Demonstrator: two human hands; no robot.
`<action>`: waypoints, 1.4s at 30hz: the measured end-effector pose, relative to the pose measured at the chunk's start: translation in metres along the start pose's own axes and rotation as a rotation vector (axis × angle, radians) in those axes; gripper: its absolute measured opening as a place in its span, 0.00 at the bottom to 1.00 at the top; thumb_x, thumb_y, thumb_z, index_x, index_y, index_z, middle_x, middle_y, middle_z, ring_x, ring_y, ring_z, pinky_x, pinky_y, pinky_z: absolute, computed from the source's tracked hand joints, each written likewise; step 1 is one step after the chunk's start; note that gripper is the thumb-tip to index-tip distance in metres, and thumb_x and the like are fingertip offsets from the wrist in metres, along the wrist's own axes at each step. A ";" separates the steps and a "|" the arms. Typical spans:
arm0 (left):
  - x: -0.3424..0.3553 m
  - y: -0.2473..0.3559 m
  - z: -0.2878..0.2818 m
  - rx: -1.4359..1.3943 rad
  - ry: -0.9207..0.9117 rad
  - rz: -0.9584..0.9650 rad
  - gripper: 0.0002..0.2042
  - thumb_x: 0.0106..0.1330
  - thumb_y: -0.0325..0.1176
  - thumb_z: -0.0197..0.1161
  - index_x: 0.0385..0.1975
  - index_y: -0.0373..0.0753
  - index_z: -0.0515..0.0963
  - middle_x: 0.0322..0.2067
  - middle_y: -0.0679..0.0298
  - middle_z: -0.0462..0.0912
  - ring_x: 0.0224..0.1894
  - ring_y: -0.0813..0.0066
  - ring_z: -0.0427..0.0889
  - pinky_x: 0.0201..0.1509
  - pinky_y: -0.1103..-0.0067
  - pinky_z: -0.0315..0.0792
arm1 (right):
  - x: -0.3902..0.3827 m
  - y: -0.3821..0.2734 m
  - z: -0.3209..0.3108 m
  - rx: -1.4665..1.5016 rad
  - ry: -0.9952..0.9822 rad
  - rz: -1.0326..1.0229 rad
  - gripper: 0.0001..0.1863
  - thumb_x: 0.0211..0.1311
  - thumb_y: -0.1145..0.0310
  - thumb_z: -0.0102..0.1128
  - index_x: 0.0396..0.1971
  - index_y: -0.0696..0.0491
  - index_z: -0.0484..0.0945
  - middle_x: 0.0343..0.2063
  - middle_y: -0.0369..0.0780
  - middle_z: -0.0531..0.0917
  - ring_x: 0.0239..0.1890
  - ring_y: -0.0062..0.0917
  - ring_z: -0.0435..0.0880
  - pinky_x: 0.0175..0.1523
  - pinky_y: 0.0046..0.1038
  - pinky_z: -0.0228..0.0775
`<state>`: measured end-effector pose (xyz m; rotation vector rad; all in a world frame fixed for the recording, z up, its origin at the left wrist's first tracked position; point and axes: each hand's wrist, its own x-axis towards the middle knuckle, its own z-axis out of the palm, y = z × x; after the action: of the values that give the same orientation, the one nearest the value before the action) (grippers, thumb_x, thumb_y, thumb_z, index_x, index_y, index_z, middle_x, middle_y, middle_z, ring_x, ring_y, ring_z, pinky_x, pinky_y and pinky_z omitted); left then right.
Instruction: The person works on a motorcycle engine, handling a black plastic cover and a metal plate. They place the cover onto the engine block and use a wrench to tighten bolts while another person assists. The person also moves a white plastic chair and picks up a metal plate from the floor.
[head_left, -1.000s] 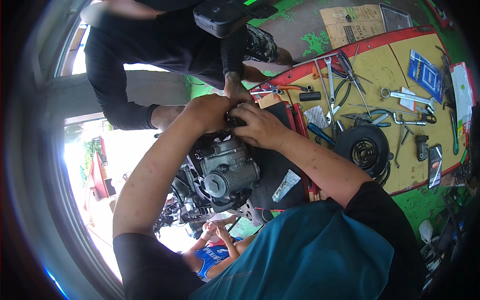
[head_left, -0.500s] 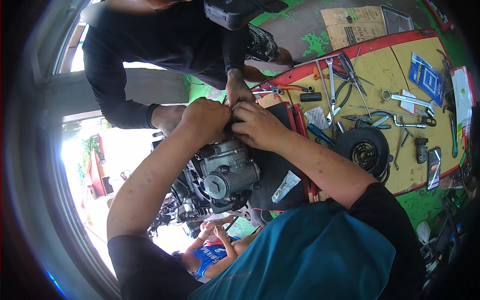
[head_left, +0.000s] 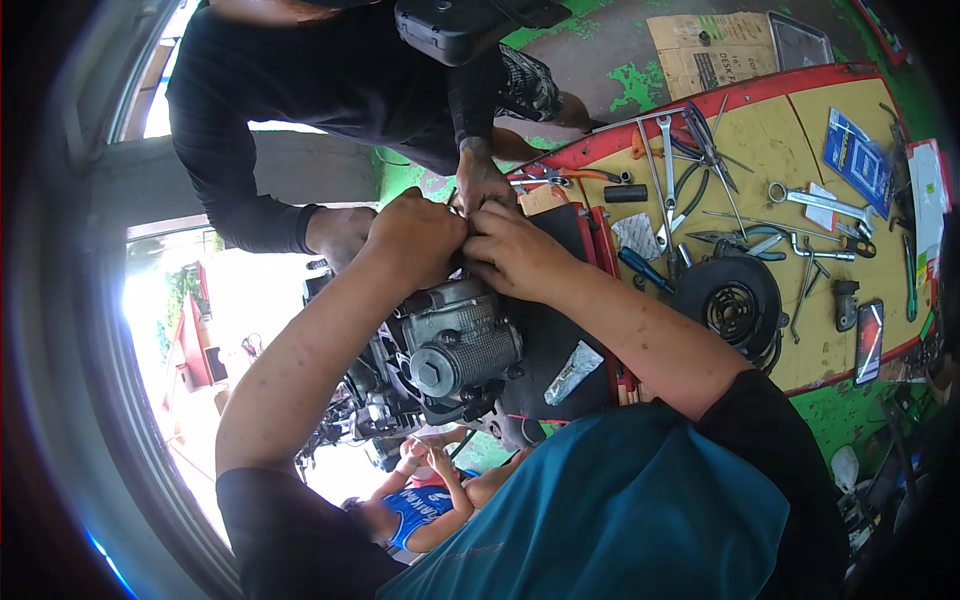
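Note:
Both my hands meet at the far end of a grey metal engine. My left hand is closed, its fingers curled inward over a spot I cannot see. Beside it, nearly touching, my right hand has its fingers bent and pressed together against the same spot. What they grip is hidden beneath them. A co-worker's hand reaches in just beyond mine, and the co-worker's other hand rests left of my left wrist. A crumpled silver tube lies on a black mat right of the engine.
A red-edged workbench on the right carries combination wrenches, pliers, a round black part, a phone and a blue packet. A person in a blue jersey sits low behind the engine's near side.
My hands stay at the same spot with barely any shift. The bench and its tools sit slightly farther right and lower in the picture.

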<state>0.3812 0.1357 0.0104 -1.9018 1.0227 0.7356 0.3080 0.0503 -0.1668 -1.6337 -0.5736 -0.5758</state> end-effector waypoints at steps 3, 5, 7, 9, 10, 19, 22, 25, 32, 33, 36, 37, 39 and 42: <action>0.001 -0.001 0.010 0.001 0.016 -0.006 0.09 0.55 0.36 0.70 0.32 0.41 0.85 0.32 0.56 0.90 0.39 0.60 0.90 0.54 0.67 0.80 | -0.003 0.004 -0.003 -0.036 -0.023 -0.039 0.12 0.49 0.71 0.72 0.33 0.54 0.80 0.41 0.42 0.76 0.51 0.40 0.77 0.59 0.40 0.73; 0.000 -0.005 0.013 -0.020 0.057 0.008 0.09 0.55 0.35 0.70 0.34 0.41 0.85 0.32 0.57 0.89 0.40 0.60 0.90 0.52 0.66 0.80 | -0.004 0.003 -0.004 -0.081 -0.041 -0.053 0.13 0.49 0.70 0.72 0.36 0.54 0.80 0.42 0.42 0.77 0.51 0.40 0.77 0.60 0.41 0.72; -0.004 -0.009 0.014 -0.061 0.135 0.017 0.10 0.55 0.35 0.70 0.36 0.41 0.84 0.32 0.58 0.89 0.40 0.59 0.90 0.50 0.66 0.81 | -0.005 0.001 0.000 -0.077 0.005 -0.036 0.14 0.50 0.70 0.72 0.37 0.53 0.81 0.42 0.41 0.78 0.52 0.39 0.77 0.60 0.41 0.72; -0.010 -0.010 0.010 -0.103 0.189 0.017 0.10 0.55 0.35 0.71 0.36 0.41 0.84 0.32 0.58 0.89 0.40 0.59 0.90 0.48 0.65 0.82 | -0.003 0.002 0.004 -0.065 0.031 -0.042 0.14 0.50 0.70 0.73 0.38 0.52 0.82 0.42 0.40 0.79 0.52 0.39 0.77 0.60 0.40 0.72; -0.013 -0.009 0.009 -0.126 0.216 0.015 0.11 0.54 0.35 0.71 0.36 0.41 0.84 0.32 0.58 0.89 0.40 0.58 0.89 0.48 0.65 0.82 | -0.002 0.003 0.004 -0.055 0.035 -0.057 0.14 0.50 0.70 0.73 0.38 0.52 0.83 0.42 0.40 0.79 0.52 0.39 0.77 0.60 0.40 0.72; -0.016 -0.029 -0.001 -0.340 0.131 0.070 0.08 0.55 0.37 0.71 0.33 0.44 0.88 0.33 0.57 0.89 0.41 0.56 0.90 0.48 0.63 0.82 | 0.005 0.003 -0.001 0.102 0.001 -0.026 0.13 0.46 0.77 0.77 0.35 0.55 0.87 0.39 0.38 0.83 0.49 0.35 0.82 0.55 0.37 0.74; -0.015 -0.034 0.004 -0.409 0.131 0.065 0.09 0.56 0.38 0.70 0.35 0.48 0.90 0.33 0.58 0.90 0.42 0.57 0.89 0.50 0.64 0.81 | 0.005 -0.004 -0.003 0.131 -0.032 0.065 0.12 0.50 0.77 0.76 0.37 0.55 0.86 0.41 0.39 0.85 0.50 0.35 0.82 0.57 0.37 0.73; -0.015 -0.040 0.009 -0.514 0.056 0.046 0.10 0.56 0.37 0.69 0.37 0.48 0.90 0.35 0.57 0.90 0.44 0.56 0.89 0.50 0.64 0.81 | 0.011 -0.009 -0.009 0.145 -0.083 0.154 0.11 0.55 0.78 0.72 0.39 0.56 0.86 0.42 0.41 0.86 0.50 0.35 0.83 0.58 0.36 0.73; -0.023 -0.041 0.019 -0.422 -0.057 0.017 0.13 0.55 0.30 0.67 0.41 0.43 0.89 0.40 0.55 0.90 0.46 0.54 0.89 0.49 0.63 0.81 | 0.013 -0.011 -0.010 0.025 -0.143 0.202 0.10 0.61 0.79 0.66 0.42 0.59 0.85 0.43 0.43 0.87 0.51 0.36 0.84 0.60 0.36 0.73; -0.026 -0.039 0.021 -0.385 -0.060 -0.032 0.13 0.55 0.29 0.66 0.41 0.42 0.88 0.41 0.54 0.90 0.47 0.53 0.89 0.49 0.62 0.82 | 0.014 -0.014 -0.010 0.016 -0.150 0.207 0.09 0.61 0.79 0.66 0.42 0.59 0.85 0.43 0.43 0.87 0.52 0.37 0.84 0.61 0.36 0.73; -0.034 -0.046 0.033 -0.450 0.047 -0.023 0.13 0.56 0.28 0.65 0.41 0.39 0.87 0.41 0.51 0.89 0.47 0.51 0.89 0.48 0.61 0.82 | 0.020 -0.017 -0.010 -0.015 -0.156 0.186 0.11 0.61 0.79 0.66 0.44 0.58 0.84 0.43 0.44 0.87 0.52 0.38 0.84 0.61 0.37 0.73; -0.038 -0.049 0.033 -0.483 0.085 -0.023 0.13 0.56 0.28 0.65 0.40 0.38 0.87 0.41 0.50 0.89 0.46 0.50 0.89 0.48 0.61 0.82 | 0.022 -0.016 -0.009 -0.026 -0.150 0.156 0.12 0.61 0.78 0.67 0.45 0.58 0.84 0.44 0.44 0.87 0.52 0.38 0.84 0.60 0.37 0.74; -0.048 -0.055 0.032 -0.549 0.160 -0.022 0.12 0.56 0.28 0.65 0.40 0.36 0.87 0.40 0.49 0.89 0.45 0.49 0.89 0.47 0.61 0.83 | 0.036 -0.021 -0.010 -0.036 -0.170 0.156 0.17 0.60 0.76 0.69 0.50 0.58 0.82 0.45 0.45 0.86 0.52 0.39 0.84 0.59 0.37 0.76; -0.080 -0.054 0.019 -0.560 0.356 -0.012 0.12 0.56 0.29 0.66 0.40 0.35 0.87 0.39 0.50 0.89 0.44 0.48 0.89 0.47 0.60 0.83 | 0.072 -0.050 -0.013 -0.058 -0.269 0.224 0.25 0.59 0.74 0.73 0.57 0.57 0.78 0.47 0.47 0.86 0.52 0.40 0.86 0.56 0.36 0.79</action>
<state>0.3864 0.1996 0.0848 -2.5905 1.0929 0.7449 0.3282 0.0471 -0.0805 -1.8165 -0.5634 -0.2108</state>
